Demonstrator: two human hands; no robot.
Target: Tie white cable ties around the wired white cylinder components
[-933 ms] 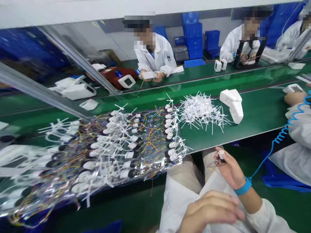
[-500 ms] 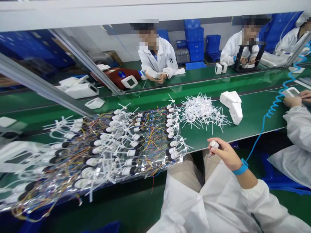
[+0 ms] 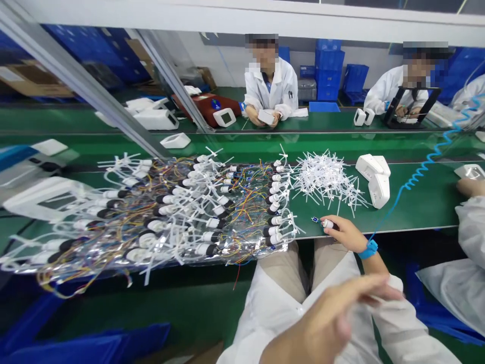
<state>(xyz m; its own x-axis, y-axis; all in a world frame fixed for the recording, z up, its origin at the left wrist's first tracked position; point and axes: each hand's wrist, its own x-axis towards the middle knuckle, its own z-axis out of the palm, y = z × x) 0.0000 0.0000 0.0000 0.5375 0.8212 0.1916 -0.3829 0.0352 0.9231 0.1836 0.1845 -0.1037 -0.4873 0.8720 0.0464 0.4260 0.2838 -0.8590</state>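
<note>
My right hand [image 3: 345, 233], with a blue strap [image 3: 368, 248] round its wrist, is closed on a small white-ended motor [image 3: 328, 223] at the bench's front edge. A tiny blue circuit board [image 3: 314, 219] lies just left of it; whether a wire joins them is too small to tell. Low in the foreground, my left hand [image 3: 322, 321] is blurred, its fingers stretched to the right and nothing visible in it. Left of the right hand, rows of similar white-and-black motors [image 3: 206, 248] with coloured wires and white ties lie on clear plastic [image 3: 246, 240].
A heap of white cable ties [image 3: 322, 174] lies on the green bench [image 3: 420, 202], beside several white housings [image 3: 379, 189]. A coiled blue cord [image 3: 428, 159] runs to the wrist strap. One co-worker's sleeve [image 3: 470, 222] is close on the right; other people sit across the bench.
My left hand has come into view in the foreground. The right hand, still holding the motor, is now at the bench edge, with the small blue board visible. The camera view has shifted left.
</note>
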